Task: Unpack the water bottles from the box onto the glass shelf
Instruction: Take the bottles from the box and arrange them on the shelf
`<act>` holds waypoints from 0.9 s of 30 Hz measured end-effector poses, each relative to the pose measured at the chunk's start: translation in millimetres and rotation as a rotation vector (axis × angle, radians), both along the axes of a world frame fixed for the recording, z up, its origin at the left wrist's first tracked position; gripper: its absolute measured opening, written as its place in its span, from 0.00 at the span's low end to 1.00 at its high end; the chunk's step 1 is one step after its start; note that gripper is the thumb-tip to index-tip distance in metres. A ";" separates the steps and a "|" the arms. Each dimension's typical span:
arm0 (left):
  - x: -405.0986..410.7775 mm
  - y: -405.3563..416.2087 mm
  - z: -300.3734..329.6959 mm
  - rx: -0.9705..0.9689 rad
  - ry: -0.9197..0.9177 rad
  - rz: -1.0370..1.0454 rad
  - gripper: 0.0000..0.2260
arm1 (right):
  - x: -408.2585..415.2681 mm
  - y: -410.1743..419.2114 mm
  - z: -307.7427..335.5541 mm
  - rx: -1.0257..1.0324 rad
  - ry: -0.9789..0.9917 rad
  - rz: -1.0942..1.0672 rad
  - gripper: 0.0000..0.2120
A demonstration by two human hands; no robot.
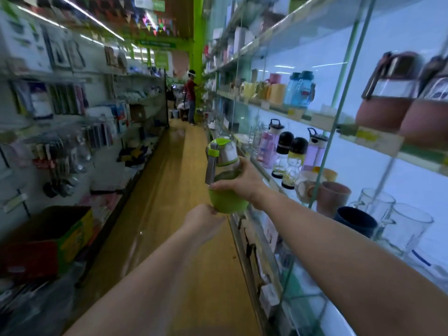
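One green water bottle point(224, 175) held upright over a shop aisle, beside the glass shelf point(286, 190).
Right hand point(238, 181) wraps its clear middle; left hand point(206, 220) pinches its rounded, matte green base.

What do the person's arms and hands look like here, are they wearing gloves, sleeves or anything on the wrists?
Both arms are bare along all that shows: no sleeve reaches into the picture. The left hand and the right hand wear no gloves. No watch, bracelet or band shows on either wrist, and no ring is visible on the fingers, though the picture is somewhat blurred.
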State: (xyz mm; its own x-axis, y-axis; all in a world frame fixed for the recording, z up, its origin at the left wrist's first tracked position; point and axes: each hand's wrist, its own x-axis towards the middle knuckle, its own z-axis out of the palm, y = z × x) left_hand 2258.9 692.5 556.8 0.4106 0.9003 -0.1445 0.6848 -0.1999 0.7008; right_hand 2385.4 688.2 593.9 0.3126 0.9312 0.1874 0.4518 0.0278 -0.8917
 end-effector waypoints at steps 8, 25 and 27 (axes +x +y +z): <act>-14.7 -18.5 90.4 0.221 0.000 -0.087 0.11 | -19.3 -40.7 99.8 0.128 -0.045 -0.092 0.22; -4.1 -90.2 191.6 0.568 -0.227 -0.342 0.17 | -21.2 -154.3 223.0 0.259 -0.122 -0.440 0.43; 2.5 -99.5 197.7 0.583 -0.267 -0.382 0.17 | -19.0 -170.2 231.2 0.266 -0.138 -0.476 0.44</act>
State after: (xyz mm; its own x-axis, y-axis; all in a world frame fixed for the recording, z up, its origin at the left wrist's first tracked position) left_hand 2261.3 593.0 754.5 0.6647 0.5881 0.4608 0.3146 -0.7797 0.5414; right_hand 2366.4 518.0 825.1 0.6424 0.6086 0.4658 0.5815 0.0088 -0.8135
